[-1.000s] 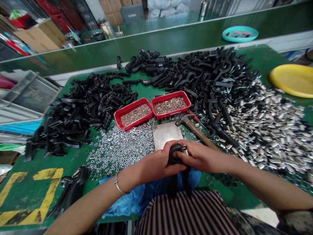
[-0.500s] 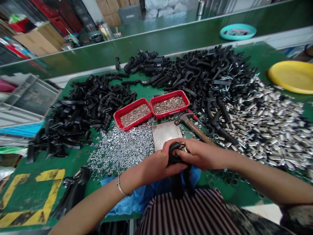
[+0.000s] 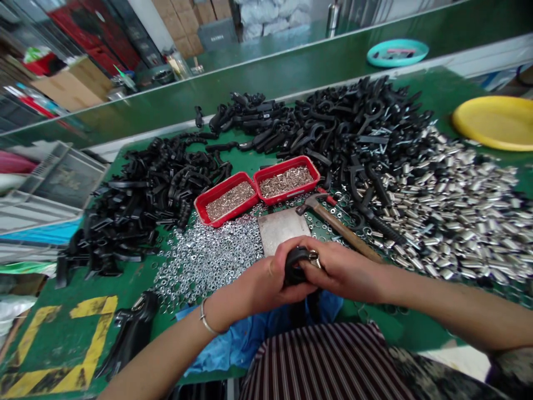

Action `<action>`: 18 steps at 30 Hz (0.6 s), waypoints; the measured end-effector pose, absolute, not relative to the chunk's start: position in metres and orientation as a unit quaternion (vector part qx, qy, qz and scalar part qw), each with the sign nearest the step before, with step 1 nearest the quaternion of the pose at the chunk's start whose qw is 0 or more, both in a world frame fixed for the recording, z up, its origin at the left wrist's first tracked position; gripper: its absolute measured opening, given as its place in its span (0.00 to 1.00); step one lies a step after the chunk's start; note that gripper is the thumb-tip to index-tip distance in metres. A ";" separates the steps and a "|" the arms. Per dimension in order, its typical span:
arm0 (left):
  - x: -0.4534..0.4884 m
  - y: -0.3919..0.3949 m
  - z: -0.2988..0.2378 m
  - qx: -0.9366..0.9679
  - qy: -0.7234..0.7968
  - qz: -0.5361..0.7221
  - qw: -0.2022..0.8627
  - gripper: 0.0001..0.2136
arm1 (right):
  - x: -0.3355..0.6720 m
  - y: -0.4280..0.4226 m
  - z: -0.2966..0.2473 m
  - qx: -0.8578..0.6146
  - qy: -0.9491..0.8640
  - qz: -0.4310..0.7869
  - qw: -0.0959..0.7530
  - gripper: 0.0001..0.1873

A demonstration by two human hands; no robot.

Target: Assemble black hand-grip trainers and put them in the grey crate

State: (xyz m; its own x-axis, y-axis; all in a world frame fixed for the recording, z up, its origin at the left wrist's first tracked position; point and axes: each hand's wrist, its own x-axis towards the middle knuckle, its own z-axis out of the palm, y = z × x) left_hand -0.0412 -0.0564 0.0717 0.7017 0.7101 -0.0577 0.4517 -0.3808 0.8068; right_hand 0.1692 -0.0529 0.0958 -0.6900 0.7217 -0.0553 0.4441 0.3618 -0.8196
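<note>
Close to my body, a black plastic handle part with a ring-shaped end (image 3: pixel 293 260) is gripped between both hands. My left hand (image 3: pixel 266 282) wraps around its left side, fingers closed. On the other side my right hand (image 3: pixel 343 271) is closed on the same part, its thumb pressed near a shiny metal fitting (image 3: pixel 315 259). The part's lower end hangs below my hands and is mostly hidden by them. Just beyond my hands lies a square metal plate (image 3: pixel 281 228), and blue cloth (image 3: pixel 233 339) spreads beneath them.
Metal nuts (image 3: pixel 212 253) are heaped left of the plate, behind them two red trays (image 3: pixel 227 219) of small metal pieces. A hammer (image 3: pixel 345 228) lies right. Black parts (image 3: pixel 158 183) and silver sleeves (image 3: pixel 462 205) are piled around. Another black handle (image 3: pixel 133 333) rests front left.
Both hands keep their hold on the black handle part, which has tilted so that less of its lower end shows. The view has shifted slightly.
</note>
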 end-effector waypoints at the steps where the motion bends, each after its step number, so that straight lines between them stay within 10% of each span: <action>1: -0.043 -0.056 0.069 0.818 0.345 0.156 0.433 0.36 | 0.168 -0.054 0.096 -0.388 -0.818 0.404 0.133 0.20; 18: -0.044 -0.072 0.064 0.789 0.386 0.117 0.463 0.39 | 0.171 -0.064 0.075 -0.393 -0.820 0.399 0.118 0.19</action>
State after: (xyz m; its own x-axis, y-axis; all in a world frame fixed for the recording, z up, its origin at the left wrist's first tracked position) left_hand -0.0441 -0.0716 0.0639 0.6747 0.7177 -0.1726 0.5012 -0.2737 0.8209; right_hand 0.1713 -0.0643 0.0753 -0.6631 0.7386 -0.1211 0.5505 0.3717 -0.7475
